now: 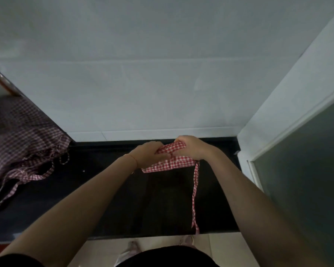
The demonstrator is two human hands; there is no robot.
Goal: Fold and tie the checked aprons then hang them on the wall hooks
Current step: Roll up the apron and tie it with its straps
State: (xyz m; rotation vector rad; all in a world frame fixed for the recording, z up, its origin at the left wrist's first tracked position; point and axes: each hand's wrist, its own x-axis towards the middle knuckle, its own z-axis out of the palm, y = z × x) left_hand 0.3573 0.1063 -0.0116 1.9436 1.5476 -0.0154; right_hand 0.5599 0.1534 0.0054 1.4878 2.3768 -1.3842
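Observation:
A red-and-white checked apron (170, 165), folded into a small bundle, lies near the back of the black counter (108, 189). My left hand (148, 154) grips its left end and my right hand (193, 147) grips its top right part. One apron strap (194, 195) hangs from the bundle's right end, trailing across the counter to its front edge. No wall hooks are in view.
A loose pile of darker checked aprons (19, 143) with tangled straps covers the counter's left side. A white tiled wall (162, 83) stands behind, and a frosted glass panel (305, 170) in a white frame closes the right. Beige floor tiles (216, 247) show below.

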